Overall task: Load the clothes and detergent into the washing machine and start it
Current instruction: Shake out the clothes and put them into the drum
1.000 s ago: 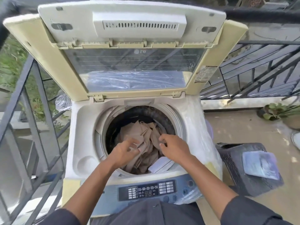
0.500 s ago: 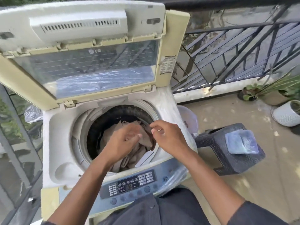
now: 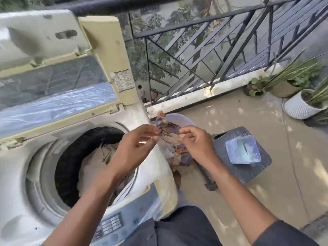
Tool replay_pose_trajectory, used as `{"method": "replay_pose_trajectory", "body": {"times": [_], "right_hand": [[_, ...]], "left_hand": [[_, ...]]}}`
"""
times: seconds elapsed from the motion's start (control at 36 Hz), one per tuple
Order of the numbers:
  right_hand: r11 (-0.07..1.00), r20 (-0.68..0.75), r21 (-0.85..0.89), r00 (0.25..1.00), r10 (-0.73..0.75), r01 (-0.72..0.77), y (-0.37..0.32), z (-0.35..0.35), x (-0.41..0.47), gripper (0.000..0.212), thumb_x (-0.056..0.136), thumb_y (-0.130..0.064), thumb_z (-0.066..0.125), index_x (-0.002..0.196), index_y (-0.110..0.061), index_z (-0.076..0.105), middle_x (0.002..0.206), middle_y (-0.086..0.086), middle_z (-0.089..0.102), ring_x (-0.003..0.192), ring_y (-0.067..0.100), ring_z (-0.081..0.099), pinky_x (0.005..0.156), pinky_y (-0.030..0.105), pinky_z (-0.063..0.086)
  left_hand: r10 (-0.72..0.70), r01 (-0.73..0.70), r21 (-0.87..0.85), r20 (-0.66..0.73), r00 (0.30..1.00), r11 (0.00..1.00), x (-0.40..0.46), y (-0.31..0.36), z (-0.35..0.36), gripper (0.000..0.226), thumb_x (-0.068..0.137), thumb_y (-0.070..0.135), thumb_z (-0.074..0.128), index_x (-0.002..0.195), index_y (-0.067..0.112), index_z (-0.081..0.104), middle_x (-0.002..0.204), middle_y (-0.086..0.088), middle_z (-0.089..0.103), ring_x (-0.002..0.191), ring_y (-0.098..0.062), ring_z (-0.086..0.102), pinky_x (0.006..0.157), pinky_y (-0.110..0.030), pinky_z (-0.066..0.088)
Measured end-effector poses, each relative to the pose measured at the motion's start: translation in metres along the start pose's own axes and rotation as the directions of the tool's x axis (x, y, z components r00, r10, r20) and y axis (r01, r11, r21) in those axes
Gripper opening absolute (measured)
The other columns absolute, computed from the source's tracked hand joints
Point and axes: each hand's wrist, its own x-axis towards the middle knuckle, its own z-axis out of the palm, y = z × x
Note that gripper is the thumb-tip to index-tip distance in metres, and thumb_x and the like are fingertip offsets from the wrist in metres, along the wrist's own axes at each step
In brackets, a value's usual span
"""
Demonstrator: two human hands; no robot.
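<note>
The top-loading washing machine (image 3: pixel 23 174) stands at the left with its lid (image 3: pixel 53 71) raised, and beige clothes (image 3: pixel 92 162) lie in its dark drum. Just right of the machine, a white basin (image 3: pixel 179 118) holds a patterned purple, orange and beige cloth (image 3: pixel 170 146). My left hand (image 3: pixel 136 148) and my right hand (image 3: pixel 197 144) hover over the basin, each pinching the top of that cloth. A pale blue detergent packet (image 3: pixel 243 150) lies on a dark plastic stool (image 3: pixel 262 167) further right. The control panel (image 3: pixel 110 224) sits at the machine's front edge.
A black metal railing (image 3: pixel 204 50) runs behind the machine and along the balcony's edge. Potted plants (image 3: pixel 300 103) stand in the far right corner. Tan floor (image 3: pixel 230 201) stretches between the stool and me.
Both hands have left the drum and swung right to the basin beside the machine, where they now grip the patterned cloth. My head has turned right too.
</note>
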Motion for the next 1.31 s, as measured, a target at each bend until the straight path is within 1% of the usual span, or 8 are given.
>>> {"method": "replay_pose_trajectory", "body": {"times": [0.19, 0.39, 0.47, 0.72, 0.94, 1.08, 1.19, 1.31], "right_hand": [[0.99, 0.06, -0.103, 0.993, 0.101, -0.095, 0.075, -0.01, 0.066, 0.009, 0.087, -0.035, 0.073, 0.088, -0.043, 0.07, 0.09, -0.024, 0.075, 0.082, -0.004, 0.069, 0.079, 0.032, 0.061], [0.971, 0.225, -0.157, 0.951, 0.215, -0.182, 0.143, 0.004, 0.115, 0.025, 0.09, -0.011, 0.057, 0.097, -0.029, 0.072, 0.113, 0.003, 0.078, 0.108, 0.03, 0.071, 0.088, 0.045, 0.058], [0.962, 0.328, -0.212, 0.915, 0.235, -0.172, 0.172, 0.02, 0.132, 0.02, 0.093, -0.005, 0.054, 0.1, -0.012, 0.072, 0.122, 0.013, 0.073, 0.114, 0.033, 0.068, 0.089, 0.046, 0.056], [0.899, 0.554, -0.43, 0.764, 0.332, -0.078, 0.247, 0.078, 0.177, 0.028, 0.092, -0.006, 0.053, 0.108, -0.012, 0.077, 0.115, 0.01, 0.074, 0.113, 0.032, 0.066, 0.09, 0.042, 0.055], [0.838, 0.56, -0.528, 0.687, 0.464, -0.137, 0.294, 0.139, 0.209, 0.03, 0.101, -0.011, 0.045, 0.11, -0.009, 0.073, 0.116, 0.015, 0.073, 0.11, 0.034, 0.067, 0.093, 0.04, 0.054], [0.835, 0.556, -0.535, 0.691, 0.461, -0.127, 0.302, 0.169, 0.219, 0.035, 0.102, -0.043, 0.051, 0.111, -0.016, 0.071, 0.11, 0.011, 0.073, 0.103, 0.035, 0.068, 0.085, 0.041, 0.057], [0.821, 0.516, -0.538, 0.697, 0.498, -0.189, 0.308, 0.189, 0.222, 0.033, 0.103, -0.033, 0.054, 0.127, -0.017, 0.068, 0.123, 0.01, 0.07, 0.116, 0.035, 0.066, 0.099, 0.045, 0.054], [0.805, 0.471, -0.557, 0.722, 0.507, -0.202, 0.312, 0.199, 0.223, 0.024, 0.103, -0.023, 0.053, 0.118, -0.016, 0.07, 0.12, 0.013, 0.071, 0.113, 0.036, 0.066, 0.1, 0.046, 0.053]], "left_hand": [[-0.087, 0.083, 0.053, 0.067, 0.994, 0.995, 0.062, 0.011, 0.052, 0.021, 0.103, 0.023, 0.066, 0.122, 0.028, 0.073, 0.114, 0.014, 0.076, 0.106, 0.0, 0.071, 0.091, -0.02, 0.056], [-0.216, 0.192, 0.157, 0.151, 0.965, 0.969, 0.124, -0.001, 0.11, 0.023, 0.101, 0.021, 0.067, 0.123, 0.025, 0.072, 0.112, 0.006, 0.077, 0.103, -0.011, 0.073, 0.099, -0.035, 0.058], [-0.301, 0.252, 0.241, 0.192, 0.934, 0.937, 0.144, -0.012, 0.13, 0.024, 0.101, 0.026, 0.067, 0.125, 0.025, 0.07, 0.112, 0.005, 0.075, 0.102, -0.016, 0.073, 0.099, -0.041, 0.058], [-0.436, 0.263, 0.5, 0.269, 0.859, 0.825, 0.175, -0.045, 0.163, 0.03, 0.102, 0.032, 0.064, 0.133, 0.03, 0.064, 0.125, 0.008, 0.074, 0.118, -0.02, 0.069, 0.098, -0.038, 0.054], [-0.467, 0.267, 0.556, 0.255, 0.847, 0.787, 0.198, -0.072, 0.171, 0.033, 0.104, 0.039, 0.06, 0.137, 0.036, 0.059, 0.13, 0.011, 0.071, 0.122, -0.017, 0.065, 0.097, -0.032, 0.051], [-0.457, 0.247, 0.581, 0.247, 0.855, 0.776, 0.21, -0.085, 0.177, 0.038, 0.103, 0.043, 0.058, 0.141, 0.036, 0.057, 0.134, 0.008, 0.069, 0.123, -0.018, 0.063, 0.096, -0.031, 0.047], [-0.441, 0.224, 0.597, 0.245, 0.864, 0.771, 0.218, -0.093, 0.183, 0.039, 0.105, 0.048, 0.055, 0.142, 0.035, 0.055, 0.133, 0.01, 0.069, 0.123, -0.016, 0.061, 0.096, -0.029, 0.044], [-0.45, 0.21, 0.621, 0.258, 0.855, 0.755, 0.223, -0.098, 0.186, 0.042, 0.106, 0.049, 0.053, 0.145, 0.035, 0.052, 0.137, 0.01, 0.067, 0.125, -0.017, 0.06, 0.096, -0.03, 0.043]]}}
